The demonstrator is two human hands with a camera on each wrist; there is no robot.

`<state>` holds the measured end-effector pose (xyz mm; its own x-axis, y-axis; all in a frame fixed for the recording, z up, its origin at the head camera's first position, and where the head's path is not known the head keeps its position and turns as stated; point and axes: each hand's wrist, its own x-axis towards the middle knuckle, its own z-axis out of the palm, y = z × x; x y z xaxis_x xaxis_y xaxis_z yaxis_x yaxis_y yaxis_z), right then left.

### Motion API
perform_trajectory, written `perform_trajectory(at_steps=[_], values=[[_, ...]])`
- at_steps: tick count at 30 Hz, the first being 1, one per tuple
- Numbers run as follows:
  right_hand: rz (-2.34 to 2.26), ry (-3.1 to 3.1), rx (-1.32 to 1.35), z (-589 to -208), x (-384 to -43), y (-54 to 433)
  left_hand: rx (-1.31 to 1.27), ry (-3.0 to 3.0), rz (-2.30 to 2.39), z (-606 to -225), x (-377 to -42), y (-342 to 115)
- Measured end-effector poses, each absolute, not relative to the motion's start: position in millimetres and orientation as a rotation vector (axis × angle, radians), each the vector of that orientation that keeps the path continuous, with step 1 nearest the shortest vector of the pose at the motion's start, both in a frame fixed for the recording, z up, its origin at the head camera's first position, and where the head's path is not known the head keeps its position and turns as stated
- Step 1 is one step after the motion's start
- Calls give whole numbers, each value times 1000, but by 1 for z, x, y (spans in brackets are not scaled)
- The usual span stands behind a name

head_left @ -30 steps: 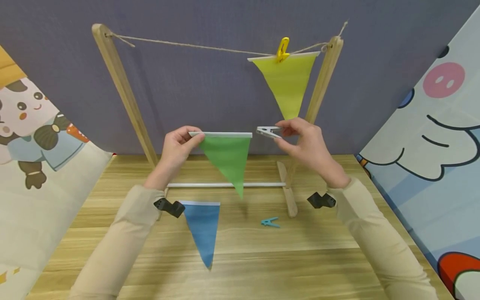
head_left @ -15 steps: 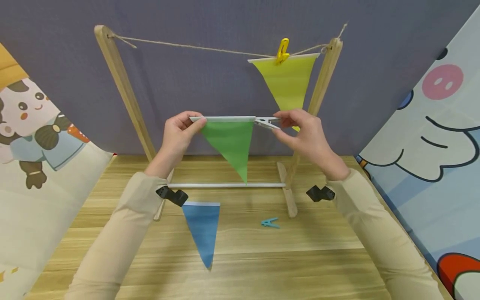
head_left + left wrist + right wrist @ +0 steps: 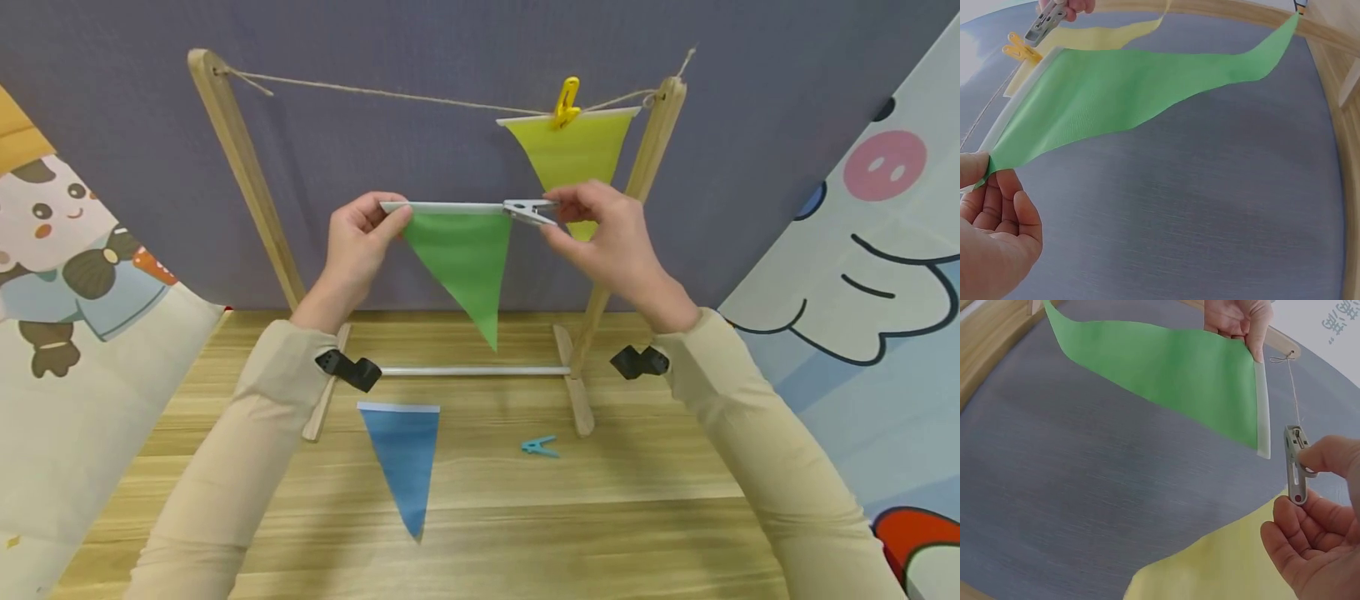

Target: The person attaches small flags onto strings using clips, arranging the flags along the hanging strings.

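My left hand (image 3: 362, 246) pinches the left end of the white top band of a green pennant (image 3: 468, 258), which hangs point down in front of the stand. Between the thumb and fingers of my right hand (image 3: 603, 237) is a grey clothespin (image 3: 525, 210). In the head view its nose overlaps the band's right end, but the right wrist view shows the clothespin (image 3: 1295, 464) apart from the band. Behind, a yellow pennant (image 3: 573, 154) hangs from the string (image 3: 390, 93) by a yellow clothespin (image 3: 566, 102).
The string runs between two wooden posts (image 3: 243, 171), joined low down by a white rod (image 3: 472, 371). A blue pennant (image 3: 405, 467) lies flat on the wooden table (image 3: 600, 542). To its right lies a light-blue clothespin (image 3: 540, 447). A grey panel (image 3: 420, 150) stands behind.
Both hands have risen toward the string, lifting the green pennant and the grey clothespin. In the head view, the gap between clothespin and band has closed. The blue pennant has stayed put.
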<state>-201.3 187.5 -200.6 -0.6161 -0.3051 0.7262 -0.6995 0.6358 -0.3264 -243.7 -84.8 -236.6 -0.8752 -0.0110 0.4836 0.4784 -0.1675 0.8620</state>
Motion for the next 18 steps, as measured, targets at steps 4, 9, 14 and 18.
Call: perform_trajectory(at_steps=[4,9,14,18], values=[[812,-2211,775,-192,-203,185,-534,-1770,-2121,-229,-246,-83],[810,-2198,767,-184,-204,184,-516,-1765,-2138,-222,-249,-83],[811,-2185,757,-176,-206,183,-484,-1753,-2165,-212,-251,-82],[839,-2177,747,-168,-206,181,-474,-1753,-2164,-202,-254,-80]])
